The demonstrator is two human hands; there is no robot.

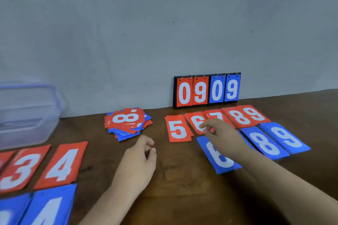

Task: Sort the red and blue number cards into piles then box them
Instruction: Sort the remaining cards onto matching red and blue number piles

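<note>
Red and blue number cards lie on a brown table (182,179). A mixed heap (128,123) with a red 8 on top sits at the centre back. To its right runs a red row: 5 (177,129), 6 (194,122), 7, 8, 9. In front lie blue 6 (219,157), blue 8 (265,142) and blue 9 (285,137). At the left lie red 3 (20,168), red 4 (62,166) and blue 4 (49,206). My right hand (219,133) reaches over the red 6 and 7, fingertips on the 6. My left hand (139,160) hovers loosely curled, holding nothing.
A clear plastic box (27,113) with a blue rim stands at the back left. A black flip scoreboard (207,90) showing 09 09 leans against the grey wall. Bare wood shows between my two arms.
</note>
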